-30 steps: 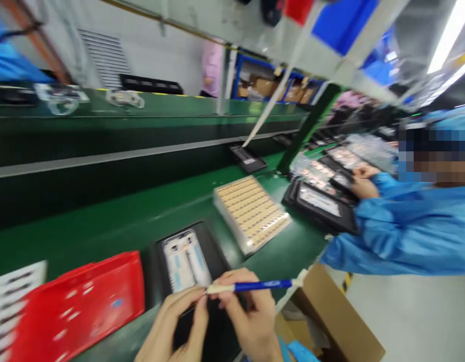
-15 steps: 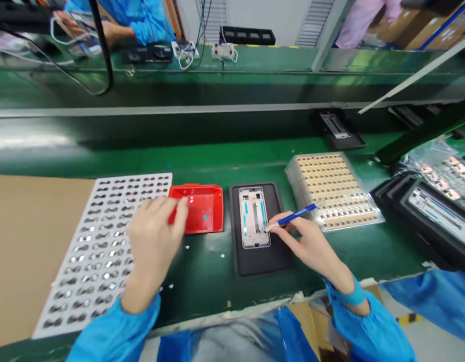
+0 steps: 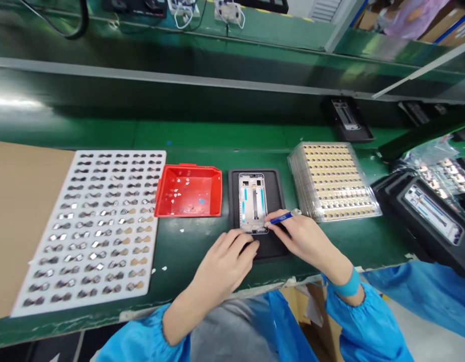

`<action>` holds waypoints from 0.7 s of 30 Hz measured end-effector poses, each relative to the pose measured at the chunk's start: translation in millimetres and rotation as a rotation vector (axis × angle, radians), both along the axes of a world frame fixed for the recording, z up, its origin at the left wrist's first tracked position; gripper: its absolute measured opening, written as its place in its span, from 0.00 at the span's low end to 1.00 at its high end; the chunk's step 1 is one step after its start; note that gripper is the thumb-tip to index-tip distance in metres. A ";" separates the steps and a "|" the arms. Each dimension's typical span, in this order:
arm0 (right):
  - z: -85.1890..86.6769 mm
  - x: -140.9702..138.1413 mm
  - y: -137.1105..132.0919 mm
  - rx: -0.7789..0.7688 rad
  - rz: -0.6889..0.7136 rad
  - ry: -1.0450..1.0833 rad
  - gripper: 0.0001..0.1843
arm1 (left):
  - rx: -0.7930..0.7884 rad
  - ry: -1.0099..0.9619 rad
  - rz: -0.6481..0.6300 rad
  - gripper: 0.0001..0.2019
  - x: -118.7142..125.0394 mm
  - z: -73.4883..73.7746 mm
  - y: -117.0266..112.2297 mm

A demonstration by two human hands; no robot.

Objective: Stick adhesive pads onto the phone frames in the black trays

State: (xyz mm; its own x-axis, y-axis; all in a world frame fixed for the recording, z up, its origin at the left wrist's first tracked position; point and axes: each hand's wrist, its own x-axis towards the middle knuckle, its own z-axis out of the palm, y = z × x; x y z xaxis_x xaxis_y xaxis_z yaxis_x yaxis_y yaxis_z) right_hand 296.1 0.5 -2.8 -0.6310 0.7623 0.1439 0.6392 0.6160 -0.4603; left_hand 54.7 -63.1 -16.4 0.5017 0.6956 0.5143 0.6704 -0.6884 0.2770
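A silver phone frame (image 3: 253, 201) with blue strips lies in a black tray (image 3: 276, 183). At its lower end my left hand (image 3: 229, 259) has its fingers bent and closed over the bottom edge. My right hand (image 3: 306, 239) pinches a blue pen-like tool (image 3: 281, 217), its pale tip touching the frame's lower right corner. Left of the tray stands a red bin (image 3: 190, 191) with small white scraps inside. A white sheet (image 3: 153, 271) holding rows of small metallic parts lies farther left; some spots at its right side show only tan shapes.
Stacked clear trays (image 3: 340, 186) of small parts stand right of the black tray. Farther right is another phone frame (image 3: 432, 213) on black trays, and a third frame (image 3: 345, 114) sits behind. Brown cardboard (image 3: 24, 216) lies at far left. A green post (image 3: 424, 133) slants in at right.
My left hand has moved from beside the red bin, right and down to the phone frame's bottom edge. My right hand keeps the blue tool at the frame's right side. The view has tilted downward.
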 end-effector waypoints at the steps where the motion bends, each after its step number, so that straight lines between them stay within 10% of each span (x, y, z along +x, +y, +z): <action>1: 0.1 -0.3 0.0 0.004 0.000 -0.012 0.13 | 0.002 0.017 0.002 0.13 4.5 -4.5 -0.6; 21: 0.9 -13.6 -15.0 0.101 -0.173 -0.068 0.08 | -0.019 0.136 0.172 0.19 35.6 -12.6 -5.9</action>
State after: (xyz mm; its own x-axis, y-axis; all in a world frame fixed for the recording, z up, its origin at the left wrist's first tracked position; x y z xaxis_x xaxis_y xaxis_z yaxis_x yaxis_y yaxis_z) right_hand 282.5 -14.5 -2.0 -0.5031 0.8439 0.1861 0.7670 0.5353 -0.3539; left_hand 90.4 -69.0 -29.0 0.4384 0.7858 0.4363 0.8096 -0.5561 0.1879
